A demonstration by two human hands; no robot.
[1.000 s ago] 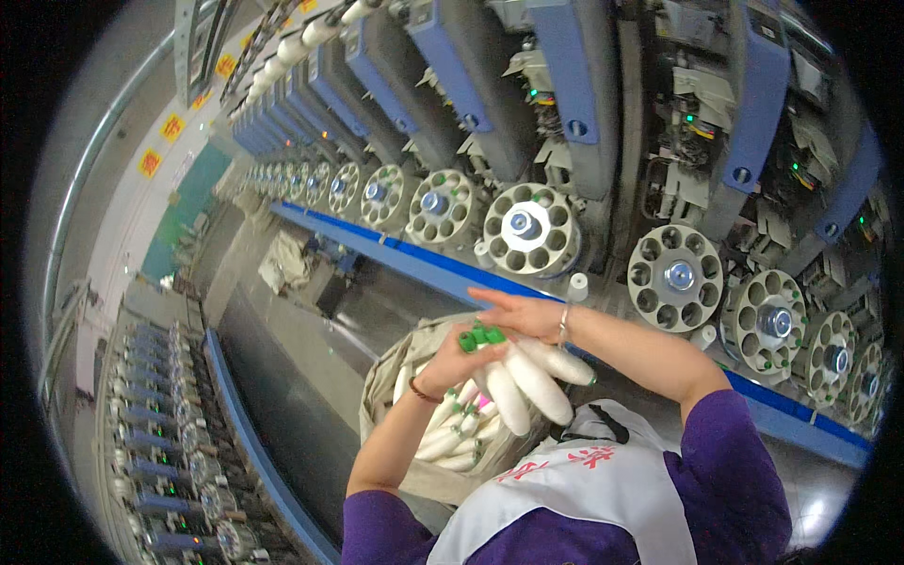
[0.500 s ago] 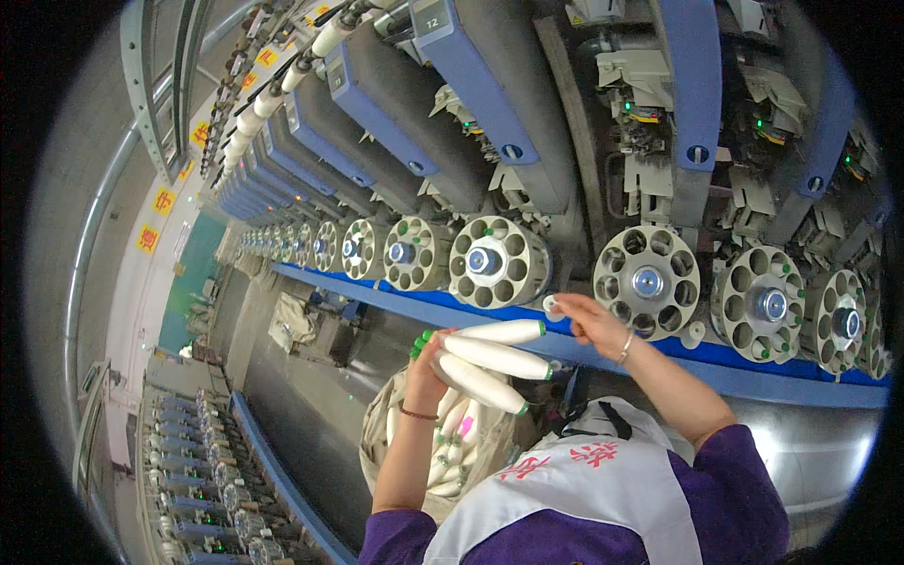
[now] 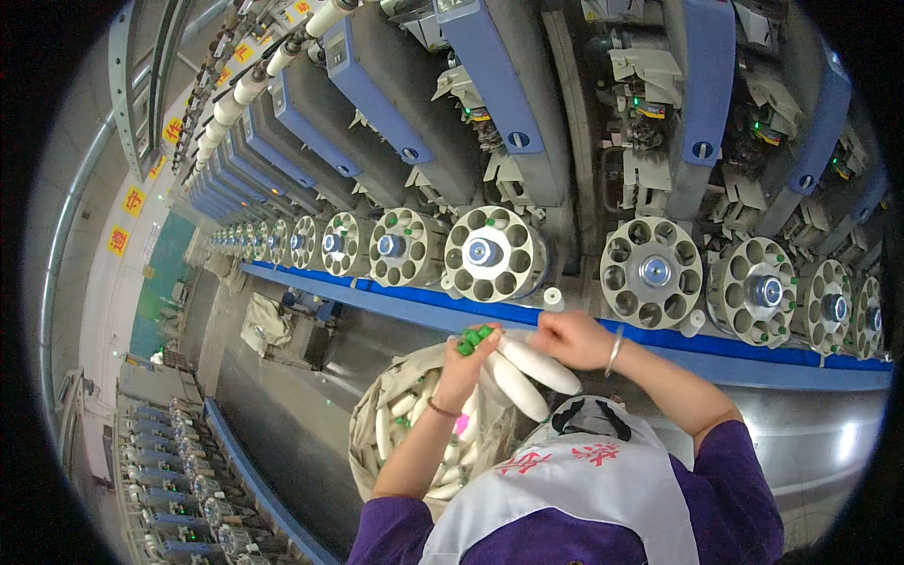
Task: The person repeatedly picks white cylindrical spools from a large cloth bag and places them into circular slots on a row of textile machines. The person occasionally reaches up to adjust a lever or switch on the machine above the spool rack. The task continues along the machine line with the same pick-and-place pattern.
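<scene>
My left hand point(image 3: 468, 363) is closed around the green ends of several white yarn bobbins point(image 3: 532, 365), which fan out to the right in front of my chest. My right hand point(image 3: 573, 339) is curled close to the upper bobbins, its fingertips turned in; whatever is in them, perhaps a thread end, is hidden. Below the left forearm stands a cloth sack point(image 3: 365, 450) full of similar white bobbins, with a pink piece among them. Just above the right hand a small white spool point(image 3: 553, 299) sits at the machine's edge.
A row of winding machines with blue-edged housings point(image 3: 504, 89) runs along the far side. Round bobbin magazines point(image 3: 652, 271) with open pockets line its front, above a blue rail point(image 3: 734, 367). A cloth bundle point(image 3: 266, 323) lies left on the floor point(image 3: 306, 386). More machines point(image 3: 169, 471) stand lower left.
My right hand has left the small white spool and moved down and left to the bobbins, its fingers curling in. The held bobbins have shifted right and tilted, their free ends lower.
</scene>
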